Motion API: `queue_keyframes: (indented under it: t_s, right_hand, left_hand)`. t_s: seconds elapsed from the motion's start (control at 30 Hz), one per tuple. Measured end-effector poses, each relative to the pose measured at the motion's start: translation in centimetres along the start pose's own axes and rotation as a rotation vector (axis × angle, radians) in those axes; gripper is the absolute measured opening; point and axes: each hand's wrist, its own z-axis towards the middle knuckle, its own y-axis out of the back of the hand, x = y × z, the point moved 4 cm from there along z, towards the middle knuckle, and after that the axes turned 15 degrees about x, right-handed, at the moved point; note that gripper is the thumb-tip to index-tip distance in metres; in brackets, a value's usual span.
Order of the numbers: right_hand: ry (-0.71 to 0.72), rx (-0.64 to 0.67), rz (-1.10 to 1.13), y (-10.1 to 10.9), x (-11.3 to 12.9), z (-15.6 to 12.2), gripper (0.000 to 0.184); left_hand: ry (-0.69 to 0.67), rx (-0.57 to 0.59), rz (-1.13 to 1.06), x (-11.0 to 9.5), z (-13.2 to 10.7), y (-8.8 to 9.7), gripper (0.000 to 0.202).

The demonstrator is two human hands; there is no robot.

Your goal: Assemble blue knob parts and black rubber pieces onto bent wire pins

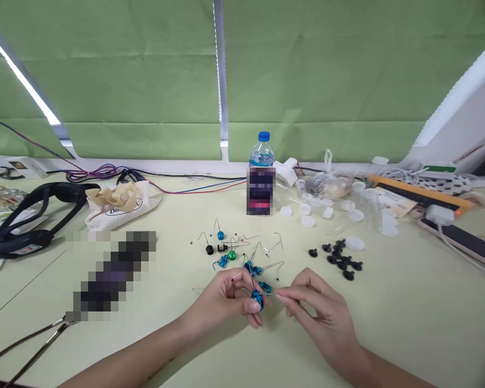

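Observation:
My left hand (232, 296) pinches a small shiny blue metal fitting (257, 300) between thumb and fingers, and a thin bent wire rises from it. From the right, my right hand (321, 310) grips a thin metal rod (269, 294) with thumb and forefinger. The rod's far end meets the side of the fitting; whether it sits inside a hole is too small to tell. Just beyond my hands lie more blue fittings (223, 261), a green ball-shaped fitting (231, 255), a black one (209, 250) and several bent wires (281, 241).
Black knobbed pieces (341, 261) lie to the right, near white caps (308, 221) and clear tubes. A water bottle (262, 156) stands at the back. On the left are a cloth pouch (115, 213), a black headset-like frame (44, 240) and a blurred-out item with cords. Cables run along the back.

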Motion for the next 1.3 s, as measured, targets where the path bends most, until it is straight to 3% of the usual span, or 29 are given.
queue_keyframes:
  t_s: [0.67, 0.9, 1.13, 1.3]
  right_hand:
    - [-0.102, 0.004, 0.132, -0.3, -0.7, 0.1, 0.011]
    - [-0.117, 0.017, 0.12, -0.4, -0.6, 0.2, 0.011]
    - [-0.203, 0.077, 0.107, -0.7, -0.6, 0.2, 0.016]
    - [-0.078, 0.092, 0.009, -1.0, -0.1, -0.1, 0.016]
  left_hand:
    - [0.033, -0.038, 0.087, 0.3, 0.1, 0.5, 0.022]
    - [0.046, -0.002, 0.056, 0.2, 0.2, 0.3, 0.025]
    - [0.05, -0.047, 0.229, -0.2, -0.1, 0.0, 0.025]
    - [0.063, -0.043, 0.241, 0.0, -0.3, 0.0, 0.027]
